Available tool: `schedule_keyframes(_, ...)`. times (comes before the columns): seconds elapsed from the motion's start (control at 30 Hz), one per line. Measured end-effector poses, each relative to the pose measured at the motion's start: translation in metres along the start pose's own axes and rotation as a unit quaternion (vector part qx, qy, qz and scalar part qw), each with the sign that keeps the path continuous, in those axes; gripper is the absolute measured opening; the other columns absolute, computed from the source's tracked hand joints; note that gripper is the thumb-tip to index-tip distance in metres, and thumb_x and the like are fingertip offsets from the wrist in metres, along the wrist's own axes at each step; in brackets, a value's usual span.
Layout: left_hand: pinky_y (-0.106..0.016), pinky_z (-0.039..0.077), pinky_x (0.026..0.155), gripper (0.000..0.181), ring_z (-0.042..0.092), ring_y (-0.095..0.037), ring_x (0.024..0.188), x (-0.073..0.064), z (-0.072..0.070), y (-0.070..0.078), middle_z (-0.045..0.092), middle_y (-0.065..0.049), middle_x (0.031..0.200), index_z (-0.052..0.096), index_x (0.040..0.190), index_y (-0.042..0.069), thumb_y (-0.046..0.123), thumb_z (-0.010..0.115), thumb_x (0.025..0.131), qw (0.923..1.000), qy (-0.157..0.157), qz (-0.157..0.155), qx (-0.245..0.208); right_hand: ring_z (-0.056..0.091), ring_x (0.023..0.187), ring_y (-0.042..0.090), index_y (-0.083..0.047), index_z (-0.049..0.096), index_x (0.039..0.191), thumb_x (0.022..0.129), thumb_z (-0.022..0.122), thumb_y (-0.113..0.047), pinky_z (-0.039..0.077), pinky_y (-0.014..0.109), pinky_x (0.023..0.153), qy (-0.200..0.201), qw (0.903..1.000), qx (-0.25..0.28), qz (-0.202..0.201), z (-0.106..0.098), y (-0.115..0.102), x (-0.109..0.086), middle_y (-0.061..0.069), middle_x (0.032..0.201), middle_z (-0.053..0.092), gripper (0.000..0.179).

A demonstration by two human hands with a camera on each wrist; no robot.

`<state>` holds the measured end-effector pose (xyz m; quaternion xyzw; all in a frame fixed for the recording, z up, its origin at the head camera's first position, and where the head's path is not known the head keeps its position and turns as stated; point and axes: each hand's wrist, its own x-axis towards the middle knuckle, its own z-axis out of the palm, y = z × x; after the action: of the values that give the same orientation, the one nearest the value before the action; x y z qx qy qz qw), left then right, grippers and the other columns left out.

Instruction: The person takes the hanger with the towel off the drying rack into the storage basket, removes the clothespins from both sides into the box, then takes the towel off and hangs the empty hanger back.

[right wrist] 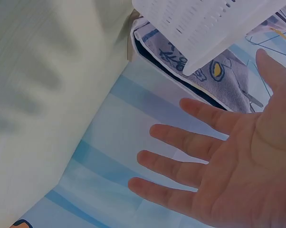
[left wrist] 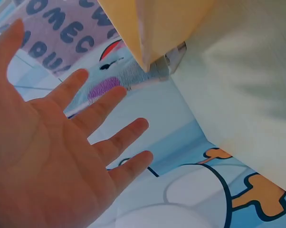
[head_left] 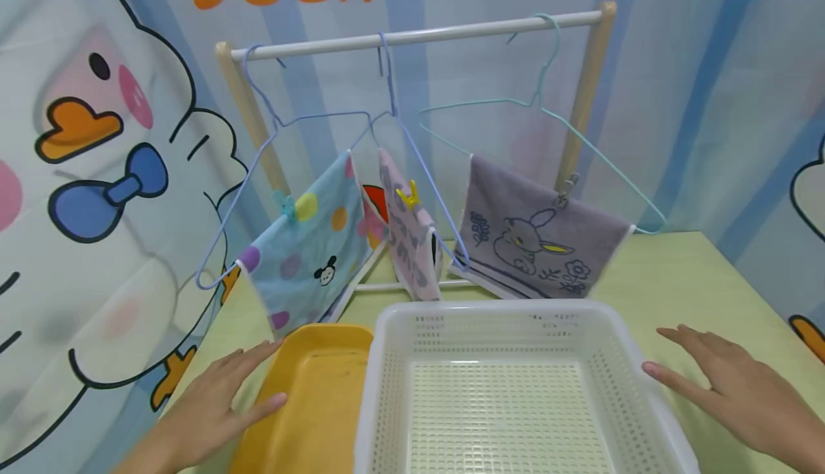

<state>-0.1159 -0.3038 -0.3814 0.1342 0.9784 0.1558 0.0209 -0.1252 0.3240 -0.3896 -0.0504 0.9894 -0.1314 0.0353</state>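
Note:
My left hand (head_left: 215, 406) hovers over the left edge of the yellow tray (head_left: 322, 395), its fingers spread and holding nothing. On the other side, my right hand (head_left: 735, 392) is just right of the white perforated basket (head_left: 515, 309), also with straight fingers and nothing in them. Both palms show in the wrist views. Inside the basket only its bare grid floor is visible. Behind it, three towels hang on hangers: a blue dotted towel (head_left: 316, 245), a pink towel (head_left: 409, 245) seen nearly edge-on, and a grey-purple towel with a rabbit (head_left: 535, 238).
A white rail (head_left: 438, 34) on wooden posts carries two blue hangers and a green hanger (head_left: 599, 148). Clips pin the towels, among them a yellow clip (head_left: 409, 195). Everything stands on a pale green table (head_left: 677, 281) before a printed duck backdrop.

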Motion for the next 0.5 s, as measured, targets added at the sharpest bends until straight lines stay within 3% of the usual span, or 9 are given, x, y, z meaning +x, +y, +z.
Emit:
schedule_keyframes(0.2,-0.065,0.043,0.095,0.059,0.049,-0.044,0.127,-0.001,-0.011,-0.015,0.054,-0.016,0.141,0.054,0.143,0.011,0.047,0.063,0.097,0.9965,-0.013,0.006,-0.083,0.043,0.115,0.062,0.006,0.047,0.140,0.098,0.048,-0.063,0.039,0.073,0.077,0.000,1.0000,0.007,0.004,-0.004,0.000,-0.002,0.040,0.135,0.045,0.081)
schedule_keyframes(0.23,-0.059,0.047,0.093,0.057,0.057,-0.040,0.117,-0.001,-0.013,-0.018,0.055,-0.017,0.139,0.054,0.142,0.009,0.044,0.062,0.098,0.9955,-0.015,0.007,-0.094,0.042,0.116,0.062,0.006,0.047,0.140,0.098,0.048,-0.063,0.039,0.074,0.078,-0.002,1.0000,0.008,0.005,-0.005,0.000,-0.002,0.040,0.136,0.045,0.081)
schedule_keyframes(0.3,-0.052,0.051,0.089,0.051,0.060,-0.037,0.113,-0.002,-0.017,-0.025,0.058,-0.016,0.136,0.056,0.139,0.007,0.039,0.061,0.100,0.9957,-0.005,0.008,-0.092,0.041,0.116,0.063,0.006,0.047,0.140,0.098,0.047,-0.063,0.038,0.075,0.078,-0.004,0.9999,0.008,0.007,-0.006,0.001,-0.002,0.040,0.136,0.044,0.081)
schedule_keyframes(0.43,-0.050,0.053,0.082,0.037,0.064,-0.035,0.102,-0.001,-0.024,-0.038,0.064,-0.014,0.127,0.061,0.133,0.003,0.023,0.059,0.103,0.9946,0.061,0.036,-0.077,0.040,0.115,0.064,0.007,0.047,0.140,0.099,0.045,-0.064,0.037,0.075,0.078,-0.015,0.9997,0.008,0.016,-0.008,0.002,-0.001,0.041,0.136,0.042,0.082)
schedule_keyframes(0.47,-0.054,0.052,0.085,0.034,0.061,-0.036,0.112,0.000,-0.026,-0.041,0.066,-0.014,0.125,0.061,0.132,0.003,0.020,0.058,0.103,0.9934,0.081,0.042,-0.070,0.040,0.114,0.064,0.007,0.047,0.140,0.099,0.044,-0.064,0.037,0.075,0.078,-0.018,0.9996,0.008,0.018,-0.009,0.003,0.000,0.042,0.136,0.042,0.082)
schedule_keyframes(0.5,-0.056,0.051,0.085,0.033,0.061,-0.037,0.111,0.001,-0.028,-0.043,0.066,-0.015,0.124,0.061,0.132,0.002,0.017,0.057,0.103,0.9916,0.096,0.048,-0.072,0.041,0.113,0.065,0.008,0.047,0.140,0.099,0.043,-0.064,0.037,0.075,0.078,-0.022,0.9995,0.008,0.021,-0.010,0.004,0.001,0.042,0.135,0.042,0.083)
